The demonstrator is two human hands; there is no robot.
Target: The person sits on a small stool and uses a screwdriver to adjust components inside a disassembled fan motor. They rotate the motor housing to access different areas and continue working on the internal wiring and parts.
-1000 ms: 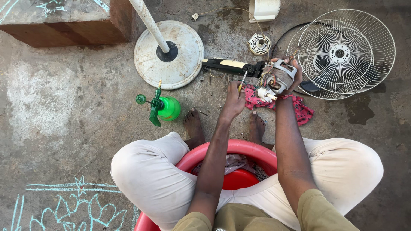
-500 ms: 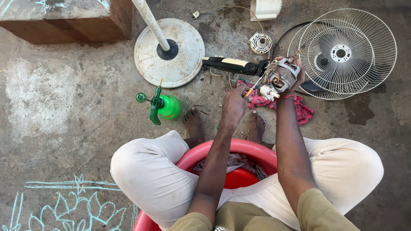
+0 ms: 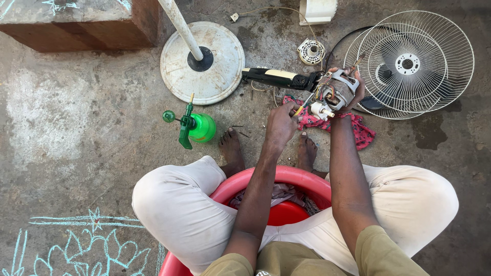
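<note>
Grey metal fan motor [image 3: 335,92] with copper windings sits gripped in the right hand [image 3: 353,89] above a pink rag [image 3: 358,128]; left hand [image 3: 280,125], fingers closed around a yellow-handled screwdriver [image 3: 302,108], points it rightward into the motor.

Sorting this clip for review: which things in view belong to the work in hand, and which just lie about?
In hand:
- grey fan motor with copper windings, held by right hand
- yellow-handled screwdriver, held by left hand
- pink patterned rag beneath

Lying about:
- green spray bottle
- white wire fan guards
- round white fan base
</note>
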